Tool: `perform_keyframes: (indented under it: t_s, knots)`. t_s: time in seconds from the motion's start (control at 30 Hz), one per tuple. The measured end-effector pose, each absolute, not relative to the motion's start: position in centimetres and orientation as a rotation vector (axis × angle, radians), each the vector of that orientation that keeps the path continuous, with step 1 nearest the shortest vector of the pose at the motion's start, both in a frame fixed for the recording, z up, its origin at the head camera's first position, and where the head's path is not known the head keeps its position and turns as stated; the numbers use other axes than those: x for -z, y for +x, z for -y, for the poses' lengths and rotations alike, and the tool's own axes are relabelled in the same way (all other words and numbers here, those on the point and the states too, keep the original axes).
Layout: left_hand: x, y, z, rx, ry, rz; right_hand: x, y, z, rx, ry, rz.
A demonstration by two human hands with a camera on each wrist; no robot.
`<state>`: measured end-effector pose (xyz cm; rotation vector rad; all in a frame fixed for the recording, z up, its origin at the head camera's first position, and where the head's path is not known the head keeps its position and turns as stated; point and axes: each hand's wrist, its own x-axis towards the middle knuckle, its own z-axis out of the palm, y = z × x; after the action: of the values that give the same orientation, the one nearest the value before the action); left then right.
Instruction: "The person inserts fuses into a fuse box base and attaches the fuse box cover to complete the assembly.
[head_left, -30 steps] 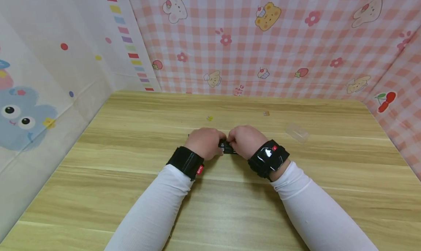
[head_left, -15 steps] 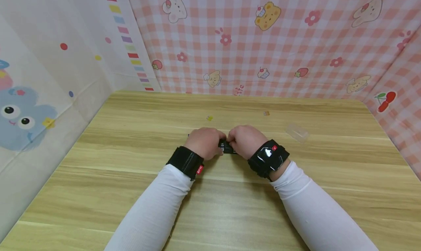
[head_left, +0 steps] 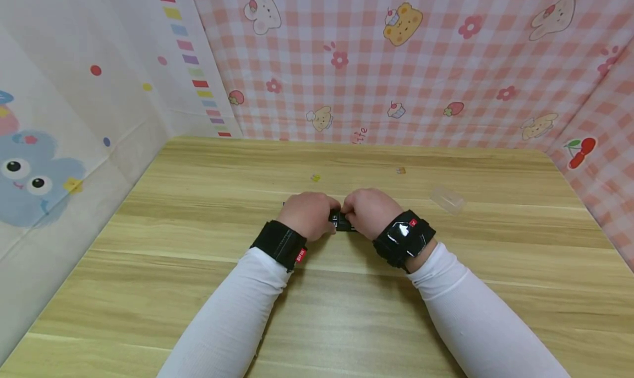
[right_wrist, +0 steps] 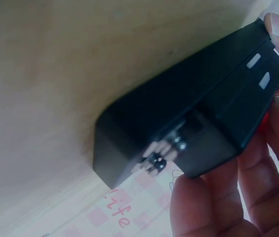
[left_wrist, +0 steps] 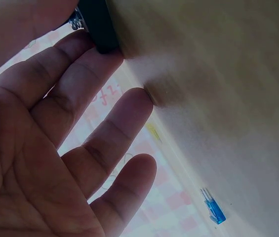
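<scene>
In the head view, both hands meet over a small black device (head_left: 342, 222) at the middle of the table. It is a boxy plastic body with metal contacts (right_wrist: 156, 158) in a notch and two pale slots on one side. My left hand (head_left: 308, 215) holds its left end between thumb and fingertips; its last two fingers stand apart. My right hand (head_left: 371, 213) grips the device, thumb at one end and fingers behind it. A bit of red (right_wrist: 263, 122) shows between the device and those fingers, mostly hidden.
A small blue piece with thin metal pins (left_wrist: 214, 210) lies beyond the left hand. Farther back on the wood-grain table (head_left: 342, 317) lie a similar yellow piece (head_left: 316, 177) and an orange one (head_left: 401, 170). A clear plastic box (head_left: 447, 200) is at right.
</scene>
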<state>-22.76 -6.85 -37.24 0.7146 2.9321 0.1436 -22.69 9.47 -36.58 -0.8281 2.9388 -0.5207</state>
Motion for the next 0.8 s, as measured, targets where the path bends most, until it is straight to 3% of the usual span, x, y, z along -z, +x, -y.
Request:
perform_keyframes:
  t_s: [0.8]
  knots:
    - [37.21, -22.74, 6.76, -0.147, 0.707, -2.925, 36.56, -22.74, -9.59, 0.535, -0.834, -2.92]
